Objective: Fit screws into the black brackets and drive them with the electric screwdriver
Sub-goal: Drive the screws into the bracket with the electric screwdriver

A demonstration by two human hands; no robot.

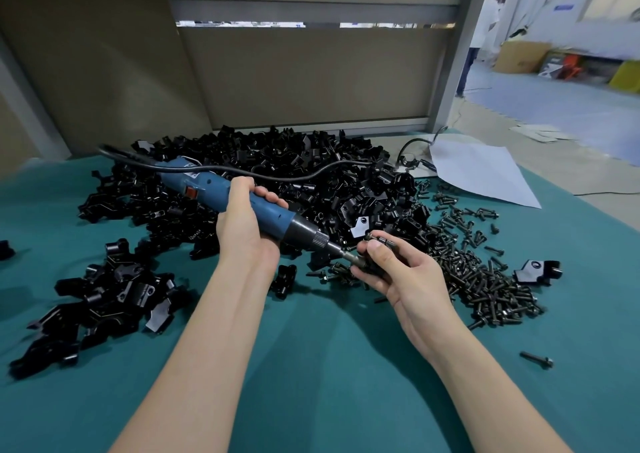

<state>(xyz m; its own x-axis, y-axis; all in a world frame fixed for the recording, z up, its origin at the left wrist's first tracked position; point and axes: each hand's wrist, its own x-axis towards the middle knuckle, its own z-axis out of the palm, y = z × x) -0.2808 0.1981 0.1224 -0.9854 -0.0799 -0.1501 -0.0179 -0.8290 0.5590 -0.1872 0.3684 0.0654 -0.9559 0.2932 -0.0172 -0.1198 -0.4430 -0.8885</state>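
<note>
Bracket pile (311, 154) — far-edge ctr of mat (329, 366)

The left hand (242, 225) grips the blue screwdriver (207, 184) round its middle, bit slanting down to the right hand (401, 276), which pinches a small dark part (367, 265) at the tip. Black brackets (311, 175) lie heaped beyond the grip, loose screws (485, 279) just right of it.

Teal-covered table (311, 366), beige partition panel (304, 75), blue-grey floor (554, 99) beyond.

Head-worn view, downward, close above table (329, 366)
</note>
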